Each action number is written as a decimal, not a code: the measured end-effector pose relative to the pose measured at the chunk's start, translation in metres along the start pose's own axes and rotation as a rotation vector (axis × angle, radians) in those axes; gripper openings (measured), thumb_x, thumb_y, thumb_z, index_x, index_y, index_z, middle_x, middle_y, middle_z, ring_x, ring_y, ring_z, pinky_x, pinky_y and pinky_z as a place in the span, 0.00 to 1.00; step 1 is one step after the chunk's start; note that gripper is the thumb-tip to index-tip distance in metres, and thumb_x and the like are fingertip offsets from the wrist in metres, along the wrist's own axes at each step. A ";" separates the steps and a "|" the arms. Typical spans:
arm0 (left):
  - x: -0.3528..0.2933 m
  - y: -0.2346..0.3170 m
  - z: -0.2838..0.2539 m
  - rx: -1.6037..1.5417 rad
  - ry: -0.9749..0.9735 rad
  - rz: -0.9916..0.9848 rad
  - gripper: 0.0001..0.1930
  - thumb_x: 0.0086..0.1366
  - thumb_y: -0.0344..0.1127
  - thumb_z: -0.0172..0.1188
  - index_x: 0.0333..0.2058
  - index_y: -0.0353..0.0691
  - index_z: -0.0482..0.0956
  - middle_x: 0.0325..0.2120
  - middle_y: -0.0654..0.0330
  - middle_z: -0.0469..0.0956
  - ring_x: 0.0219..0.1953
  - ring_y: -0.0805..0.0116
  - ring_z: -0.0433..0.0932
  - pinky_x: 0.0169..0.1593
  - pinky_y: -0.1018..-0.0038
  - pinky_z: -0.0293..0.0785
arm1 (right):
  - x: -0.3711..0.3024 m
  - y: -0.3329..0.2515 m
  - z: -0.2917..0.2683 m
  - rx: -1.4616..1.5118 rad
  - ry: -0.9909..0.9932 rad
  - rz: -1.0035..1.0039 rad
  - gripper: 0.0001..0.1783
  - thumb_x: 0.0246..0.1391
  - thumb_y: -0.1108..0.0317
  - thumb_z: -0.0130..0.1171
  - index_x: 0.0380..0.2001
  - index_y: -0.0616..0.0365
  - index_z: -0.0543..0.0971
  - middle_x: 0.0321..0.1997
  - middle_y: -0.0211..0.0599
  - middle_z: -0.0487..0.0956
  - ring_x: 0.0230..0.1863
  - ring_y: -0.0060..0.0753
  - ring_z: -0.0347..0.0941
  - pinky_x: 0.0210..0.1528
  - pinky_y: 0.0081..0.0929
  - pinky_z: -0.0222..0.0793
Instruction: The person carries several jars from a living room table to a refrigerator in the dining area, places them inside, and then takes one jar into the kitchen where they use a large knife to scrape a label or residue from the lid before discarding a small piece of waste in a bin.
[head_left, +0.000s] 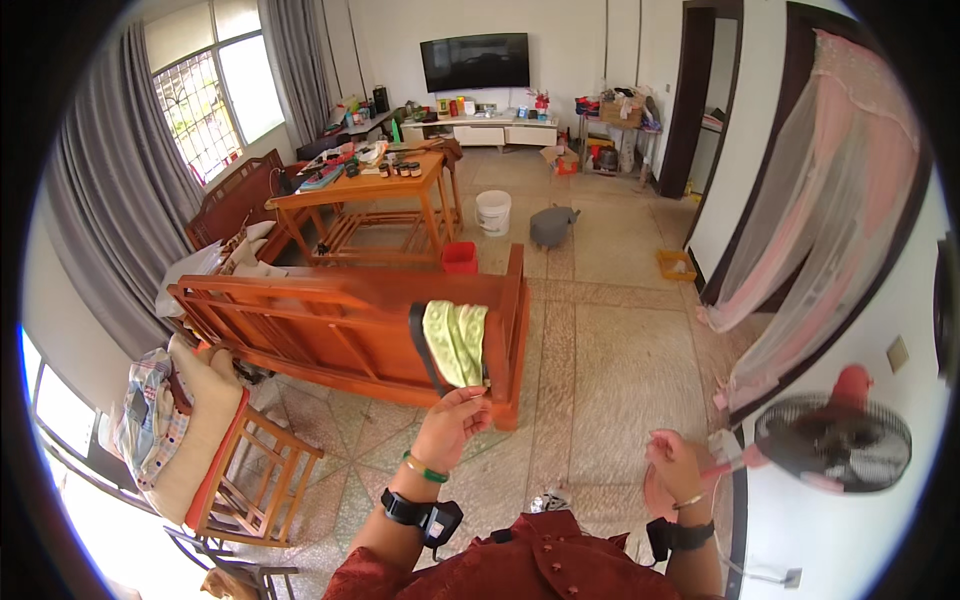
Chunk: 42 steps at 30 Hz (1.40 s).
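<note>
A long grey fabric curtain (130, 190) hangs at the far left. Below it, a wooden chair (265, 485) carries a beige cushion (195, 445) and a heap of checked and dotted clothes (150, 415). Next comes a reddish-brown wooden bench (300, 325), its slatted back standing between the person and an orange-brown wooden tabletop (345, 186) crowded with small jars and other things. The left hand (452, 425), a green bangle at its wrist, has its fingers clamped on the lower end of a pale green patterned cloth piece with a black edge (456, 343). This piece is held up in front of the bench's right end; whether it touches the wood, I cannot tell. Beyond the bench are a red plastic bin (460, 258), a white plastic bucket (493, 213) and a dark grey rounded object (550, 228) on the floor. Farther right, the right hand (676, 465) is raised with its fingers curled; I cannot tell whether they meet. A yellow shallow tray (676, 265) lies by the doorway. A pink and black standing fan (835, 440) is just beside that hand, below pink-trimmed sheer netting (800, 210).
</note>
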<state>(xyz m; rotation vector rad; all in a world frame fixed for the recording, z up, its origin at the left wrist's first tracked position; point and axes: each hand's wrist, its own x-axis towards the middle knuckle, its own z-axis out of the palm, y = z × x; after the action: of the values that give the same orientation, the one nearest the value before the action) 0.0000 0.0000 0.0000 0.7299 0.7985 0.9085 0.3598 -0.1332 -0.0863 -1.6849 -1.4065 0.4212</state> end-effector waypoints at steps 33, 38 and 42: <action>0.689 0.179 0.096 -0.199 0.254 0.174 0.10 0.63 0.32 0.54 0.43 0.39 0.70 0.33 0.64 0.75 0.33 0.76 0.74 0.40 0.79 0.70 | 0.783 0.252 -0.017 0.153 -0.144 0.278 0.11 0.53 0.70 0.54 0.39 0.63 0.75 0.30 0.32 0.75 0.30 0.22 0.70 0.34 0.18 0.67; 0.751 0.198 0.085 -0.293 0.441 0.263 0.10 0.63 0.31 0.52 0.43 0.39 0.69 0.32 0.63 0.74 0.32 0.74 0.73 0.40 0.77 0.71 | 0.935 0.262 0.032 0.005 -0.230 0.025 0.10 0.53 0.69 0.55 0.38 0.61 0.75 0.29 0.28 0.75 0.30 0.21 0.70 0.35 0.19 0.67; 0.788 0.201 0.083 -0.379 0.555 0.338 0.10 0.63 0.31 0.53 0.43 0.41 0.70 0.31 0.65 0.75 0.32 0.75 0.74 0.39 0.79 0.71 | 1.026 0.230 0.088 0.152 -0.450 0.110 0.10 0.53 0.71 0.55 0.38 0.61 0.75 0.30 0.31 0.76 0.32 0.22 0.71 0.36 0.21 0.68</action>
<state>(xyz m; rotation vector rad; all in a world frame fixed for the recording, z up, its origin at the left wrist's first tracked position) 0.2932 0.7633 -0.0130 0.2751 0.9608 1.5581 0.7481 0.8469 -0.0435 -1.6071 -1.5529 0.9932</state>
